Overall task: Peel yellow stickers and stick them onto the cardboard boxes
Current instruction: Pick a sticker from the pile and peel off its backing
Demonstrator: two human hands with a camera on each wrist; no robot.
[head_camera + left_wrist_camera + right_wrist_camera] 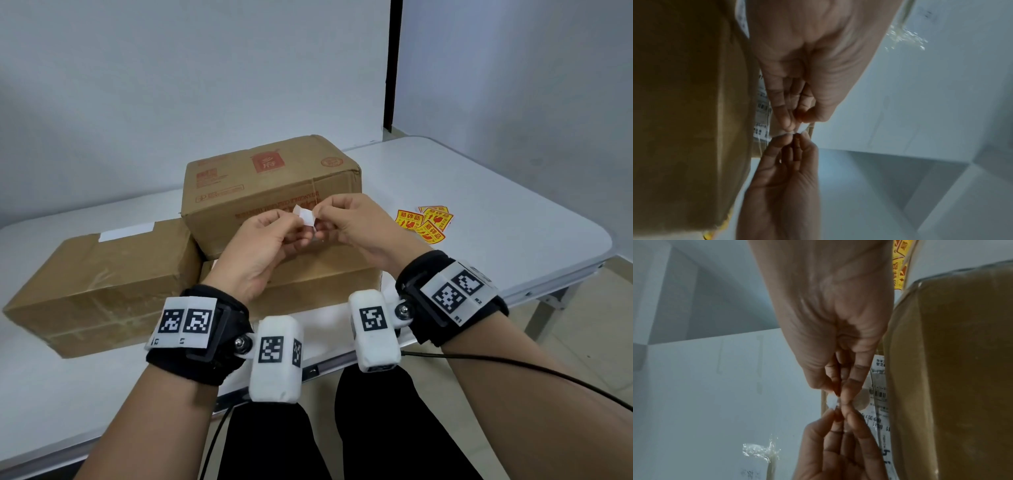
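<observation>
Both hands were raised together above the cardboard boxes [270, 178], sharing one small sticker [305, 216] whose white backing faced the head camera. The left hand [260, 246] pinched one edge between thumb and fingertips, and the right hand [356, 222] pinched the opposite edge the same way, the remaining fingers curled loosely. The sticker hung in the air between them, touching nothing else. More yellow stickers [426, 222] lay in a loose pile on the white table [479, 192], to the right of the boxes. Such a piece looked feather-light, thin and floppy, likely to curl or fold onto its own glue once freed. A corner seemed the best place to take hold, splitting the layers there, with fingertips kept at the margin so the adhesive stayed clean.
</observation>
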